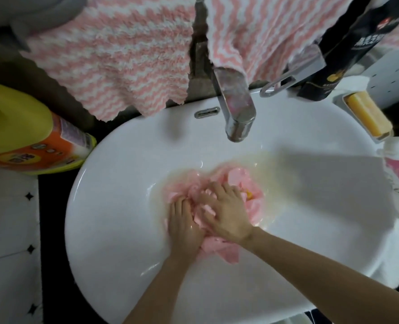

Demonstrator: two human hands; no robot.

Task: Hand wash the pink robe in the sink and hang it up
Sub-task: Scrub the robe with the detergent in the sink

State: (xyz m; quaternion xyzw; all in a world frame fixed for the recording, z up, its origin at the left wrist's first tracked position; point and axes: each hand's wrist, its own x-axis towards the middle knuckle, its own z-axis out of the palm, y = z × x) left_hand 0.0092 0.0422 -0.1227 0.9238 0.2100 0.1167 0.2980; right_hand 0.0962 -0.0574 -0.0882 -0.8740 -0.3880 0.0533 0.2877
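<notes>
The pink robe point(235, 178) lies bunched and wet in shallow water at the bottom of the white sink point(123, 183). A small yellow patch shows on the cloth at its right side. My left hand point(184, 220) lies on the near left part of the bundle, its fingers curled into the folds. My right hand point(226, 211) lies over the middle of the bundle with its fingers bent into the cloth, its fingertips meeting those of the left. Much of the robe is hidden under both hands.
A chrome tap point(237, 113) reaches over the basin's back; no water runs. Pink-and-white striped towels point(114, 57) hang behind. A yellow-orange detergent jug point(30, 136) stands at left. A yellow soap bar point(366, 115) in a dish, a dark pouch point(341, 50) and a white bottle point(394, 148) are at right.
</notes>
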